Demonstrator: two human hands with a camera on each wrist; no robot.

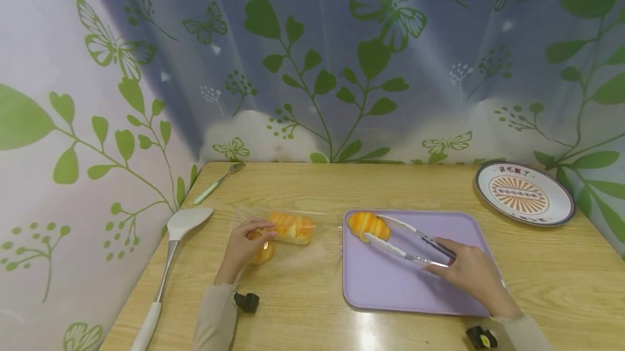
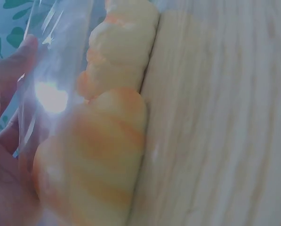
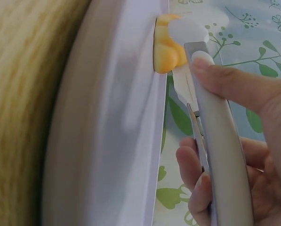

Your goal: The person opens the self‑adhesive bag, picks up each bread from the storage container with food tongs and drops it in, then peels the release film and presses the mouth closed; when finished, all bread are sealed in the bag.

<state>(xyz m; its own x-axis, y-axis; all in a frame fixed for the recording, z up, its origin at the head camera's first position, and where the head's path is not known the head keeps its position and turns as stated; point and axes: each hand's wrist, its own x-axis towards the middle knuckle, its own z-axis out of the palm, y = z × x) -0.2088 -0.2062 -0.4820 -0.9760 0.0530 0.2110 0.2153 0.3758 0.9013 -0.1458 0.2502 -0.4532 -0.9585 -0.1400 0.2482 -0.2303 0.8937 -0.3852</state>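
Observation:
My left hand (image 1: 246, 245) holds the near left part of a clear plastic bag (image 1: 312, 256) lying on the table. Inside the bag are a long bread roll (image 1: 295, 229) and a second, striped bread (image 2: 100, 160), partly covered by the hand in the head view. My right hand (image 1: 471, 272) grips a pair of tongs (image 1: 415, 259) with white tips over a lilac tray (image 1: 390, 291). Between the spread tong tips, at the tray's far left corner, lies a small golden croissant (image 1: 367, 225). From the right wrist, the croissant (image 3: 166, 49) appears partly behind a white tip.
Left of the bag lies a spatula (image 1: 168, 264) with a white head and handle. A fork (image 1: 217, 184) with a pale green handle rests at the far left. A patterned plate (image 1: 524, 218) stands at the back right. Printed curtains (image 1: 303, 139) border the table's back and left.

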